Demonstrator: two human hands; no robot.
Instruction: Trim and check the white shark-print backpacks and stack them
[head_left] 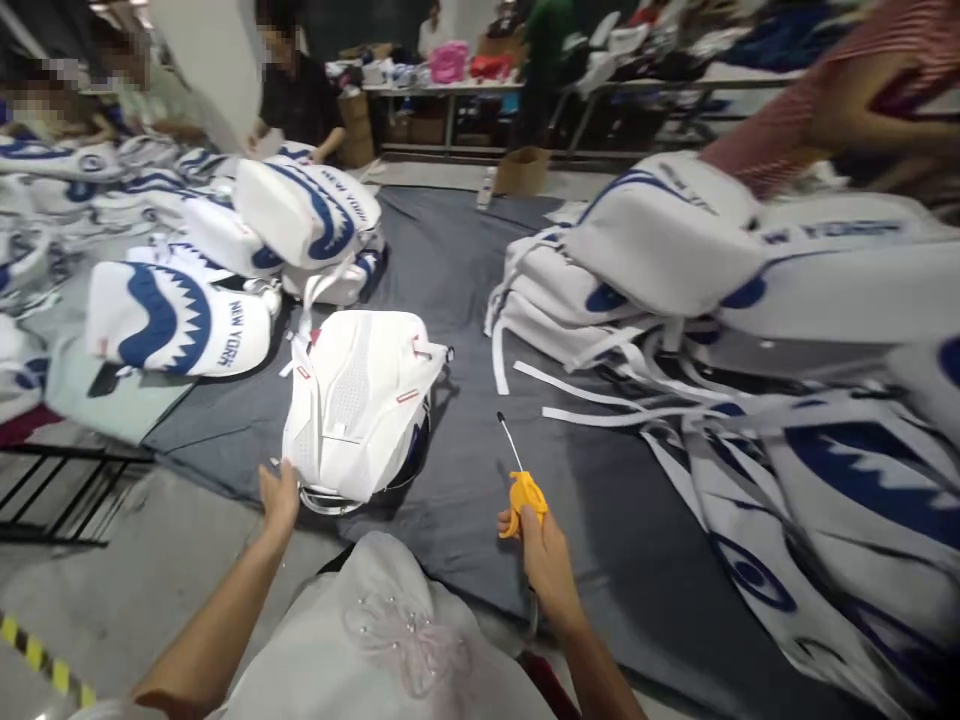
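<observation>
I have a dark grey cloth [465, 300] spread below me, creased along its near edge. The white backpack [360, 400] lies on it left of centre, padded panel up. My left hand [280, 495] is at its near left corner; I can't tell whether those fingers pinch it. My right hand [546, 560] is wrapped around a yellow blow gun [529, 498], nozzle pointing far. More backpacks heap up left [300, 215] and right [660, 240]. Near left I see concrete floor [217, 560] and striped tape [34, 655]; far off, a cardboard box [523, 172], a laden bench [457, 87] and people.
</observation>
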